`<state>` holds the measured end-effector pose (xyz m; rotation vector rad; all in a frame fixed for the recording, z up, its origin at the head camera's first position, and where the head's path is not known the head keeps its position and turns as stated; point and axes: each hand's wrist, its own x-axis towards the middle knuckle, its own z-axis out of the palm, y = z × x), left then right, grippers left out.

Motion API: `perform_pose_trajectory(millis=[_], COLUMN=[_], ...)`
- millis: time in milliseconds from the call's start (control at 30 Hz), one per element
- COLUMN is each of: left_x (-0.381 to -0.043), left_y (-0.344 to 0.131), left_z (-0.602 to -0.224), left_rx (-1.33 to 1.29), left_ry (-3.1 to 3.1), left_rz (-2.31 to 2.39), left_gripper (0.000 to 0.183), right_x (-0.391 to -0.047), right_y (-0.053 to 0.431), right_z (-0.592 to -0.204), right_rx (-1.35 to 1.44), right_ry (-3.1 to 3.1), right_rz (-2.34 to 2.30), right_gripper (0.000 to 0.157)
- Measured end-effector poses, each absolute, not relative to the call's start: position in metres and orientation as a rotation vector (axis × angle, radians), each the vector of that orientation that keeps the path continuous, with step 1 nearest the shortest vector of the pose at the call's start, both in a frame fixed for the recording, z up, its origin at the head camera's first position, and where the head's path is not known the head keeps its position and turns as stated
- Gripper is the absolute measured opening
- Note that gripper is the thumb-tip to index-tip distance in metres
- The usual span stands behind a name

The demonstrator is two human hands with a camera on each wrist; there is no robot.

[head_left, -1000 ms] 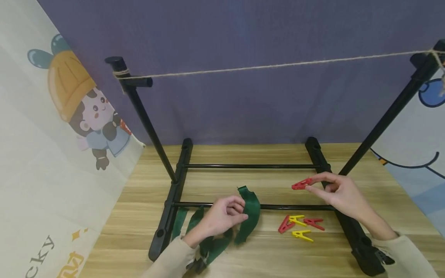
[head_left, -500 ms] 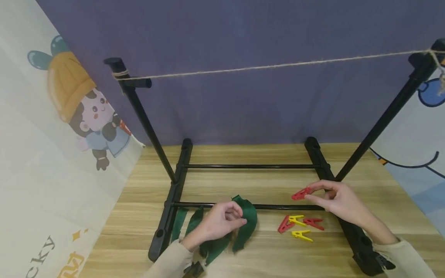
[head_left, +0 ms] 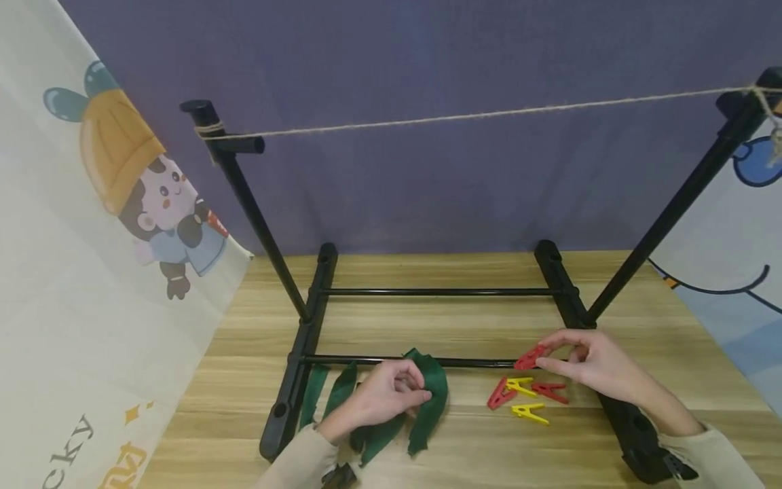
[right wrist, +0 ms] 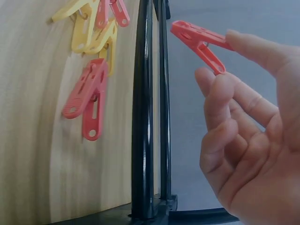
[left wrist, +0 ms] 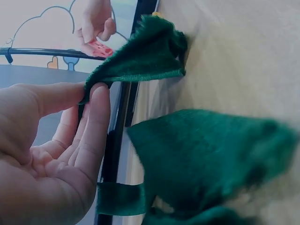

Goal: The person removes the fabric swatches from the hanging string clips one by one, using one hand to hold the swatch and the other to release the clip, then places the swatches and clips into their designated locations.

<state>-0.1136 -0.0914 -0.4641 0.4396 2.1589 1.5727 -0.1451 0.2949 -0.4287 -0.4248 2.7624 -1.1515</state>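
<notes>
Between thumb and fingers my left hand (head_left: 391, 394) pinches the edge of a dark green strip of cloth (head_left: 432, 401), which curves up and droops beside the front crossbar. In the left wrist view the strip (left wrist: 145, 54) stands folded above the thumb and fingertip. My right hand (head_left: 595, 363) holds a red clothespin (head_left: 528, 357) by its handle ends, just over the front crossbar; the right wrist view shows this clothespin (right wrist: 199, 42) pinched between thumb and fingers. Below it, red and yellow clothespins (head_left: 519, 386) lie on the table. More green strips (head_left: 342, 390) lie under my left forearm.
A black frame stands on the wood-patterned table (head_left: 464, 448), with a left post (head_left: 259, 224), a right post (head_left: 660, 251) and a front crossbar (head_left: 479, 363). Twine (head_left: 440, 119) stretches between the post tops. A purple-blue panel (head_left: 427, 197) rises behind.
My left hand has lowered slightly and shifted a little left with the green strip. The right hand has come down with the red clothespin, nearer the loose clothespins.
</notes>
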Motion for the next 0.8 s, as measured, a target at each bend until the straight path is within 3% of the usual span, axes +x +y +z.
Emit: perform_pose_trajectory(millis=[800], left_x=[-0.107], left_y=[-0.1], left_z=[-0.467], left_rx=[0.442], left_ry=[2.104], left_rz=[1.422], left_gripper=[0.016], right_x=[-0.135], right_y=[0.317], right_z=[-0.451], right_rx=[-0.433], right_ry=[2.469], right_rz=[-1.142], right_gripper=[0.034])
